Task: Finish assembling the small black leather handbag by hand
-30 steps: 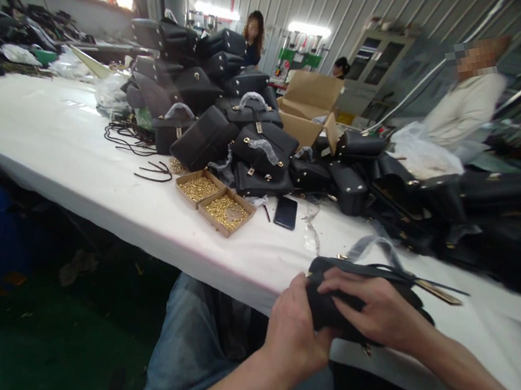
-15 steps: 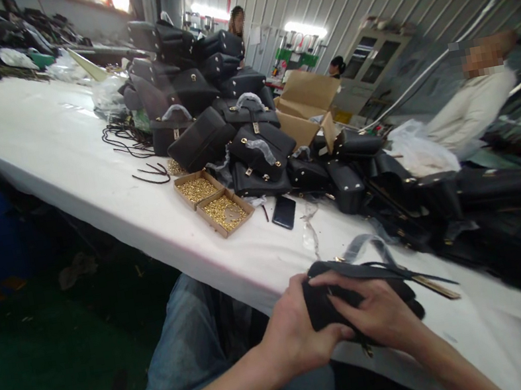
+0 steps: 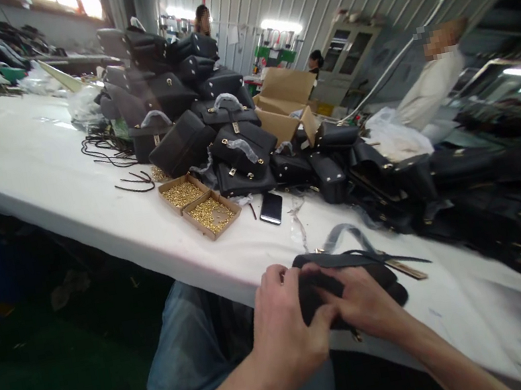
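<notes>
A black handbag (image 3: 389, 278) lies at the near edge of the white table, partly over my lap. Clear plastic wraps its handle (image 3: 345, 232), and a thin black strap trails to the right. My left hand (image 3: 286, 315) grips the bag's left end, thumb on the near side and fingers curled over the far side. My right hand (image 3: 359, 298) is at the same end, its fingers reaching into or against the bag's black material; the fingertips are hidden there. Some gold-coloured metal shows below the bag near my right wrist.
Two cardboard trays (image 3: 214, 231) of small gold-coloured metal pieces sit left of a phone (image 3: 272, 208). Behind them rises a pile of black handbags (image 3: 172, 93) beside an open carton (image 3: 285, 93). Black cords (image 3: 104, 148) lie further left. A person (image 3: 436, 76) stands across the table.
The view has shifted slightly, so the scene sits further left. My left hand's fingers have curled and lifted over the bag's end, and my right fingers have gone deeper into the material.
</notes>
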Motion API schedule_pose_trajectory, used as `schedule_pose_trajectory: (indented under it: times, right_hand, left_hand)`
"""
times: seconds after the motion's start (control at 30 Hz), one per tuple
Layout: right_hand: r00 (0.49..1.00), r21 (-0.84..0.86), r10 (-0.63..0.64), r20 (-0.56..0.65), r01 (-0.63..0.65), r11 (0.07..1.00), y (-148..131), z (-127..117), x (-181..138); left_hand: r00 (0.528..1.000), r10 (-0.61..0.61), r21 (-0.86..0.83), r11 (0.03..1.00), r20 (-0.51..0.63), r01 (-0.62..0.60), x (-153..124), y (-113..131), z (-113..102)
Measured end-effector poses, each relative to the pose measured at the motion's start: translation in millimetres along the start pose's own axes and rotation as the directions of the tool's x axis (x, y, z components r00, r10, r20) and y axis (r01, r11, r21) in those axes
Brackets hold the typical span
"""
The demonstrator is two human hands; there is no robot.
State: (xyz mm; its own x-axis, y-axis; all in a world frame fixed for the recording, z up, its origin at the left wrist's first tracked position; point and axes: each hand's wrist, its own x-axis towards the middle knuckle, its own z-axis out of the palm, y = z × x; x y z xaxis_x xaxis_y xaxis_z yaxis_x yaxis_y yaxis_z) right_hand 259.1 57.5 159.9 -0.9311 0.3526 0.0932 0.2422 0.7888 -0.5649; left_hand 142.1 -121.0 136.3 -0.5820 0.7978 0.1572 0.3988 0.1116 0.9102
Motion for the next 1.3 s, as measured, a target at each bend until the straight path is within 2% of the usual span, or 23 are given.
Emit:
schedule_pose_trajectory:
  times: [0.17,0.3,0.37,0.47,0.53,0.63,0.77,0.87,0.97,1.07,1.2,1.23,1.3]
  right_hand:
    - [0.998,0.084,0.047,-0.049,-0.043,0.996,-2.7,-1.4,3.7]
    - [0.995,0.180,0.085,-0.042,-0.076,0.981,-4.4,-2.8,8.5]
    - [0.996,0.204,0.082,-0.045,-0.071,0.976,-4.1,-3.4,9.3]
    - [0.997,0.166,0.043,-0.060,-0.033,0.986,-3.0,-3.3,8.4]
    - [0.998,0.138,0.031,-0.054,-0.023,0.990,-2.9,-3.1,7.7]
    - [0.999,0.166,0.045,-0.022,-0.040,0.985,-4.4,-4.4,8.3]
    - [0.998,0.249,0.059,0.026,-0.064,0.966,-8.4,-10.8,11.8]
    - [0.996,0.281,0.020,0.089,-0.044,0.959,-11.7,-18.1,15.3]
    - [0.992,0.206,-0.032,0.125,0.005,0.979,-13.5,-24.5,19.7]
    - [0.985,0.156,-0.069,0.159,0.044,0.987,-13.7,-27.9,24.0]
    - [0.971,0.177,-0.109,0.211,0.072,0.982,-15.3,-27.7,25.2]
    - [0.969,0.183,-0.118,0.218,0.079,0.980,-16.3,-26.8,24.6]
    - [0.966,0.202,-0.134,0.223,0.089,0.975,-19.0,-24.3,23.0]
  left_hand:
    - [0.993,0.109,0.140,0.983,0.055,-0.116,-20.6,1.1,10.4]
    - [0.924,0.245,0.255,0.912,0.292,-0.322,-28.3,-6.5,19.4]
    - [0.921,0.219,0.324,0.889,0.323,-0.325,-24.1,-12.6,18.6]
    - [0.950,0.173,0.387,0.883,0.258,-0.266,-12.2,-21.8,9.7]
    - [0.941,0.218,0.374,0.875,0.260,-0.307,-5.3,-24.1,1.5]
    - [0.883,0.319,0.321,0.844,0.344,-0.430,-0.7,-19.0,-7.1]
    - [0.844,0.314,0.334,0.814,0.436,-0.475,0.7,-9.6,-6.9]
    - [0.843,0.310,0.314,0.826,0.438,-0.467,3.4,-10.4,-4.9]
    - [0.841,0.323,0.271,0.843,0.435,-0.464,7.9,-13.7,-7.2]
    - [0.822,0.337,0.254,0.837,0.459,-0.485,14.2,-14.1,-14.7]
    - [0.798,0.354,0.187,0.851,0.488,-0.491,23.6,-10.7,-26.2]
    - [0.799,0.354,0.164,0.861,0.486,-0.481,25.1,-9.7,-27.3]
    - [0.835,0.326,0.153,0.890,0.443,-0.429,25.8,-7.7,-26.1]
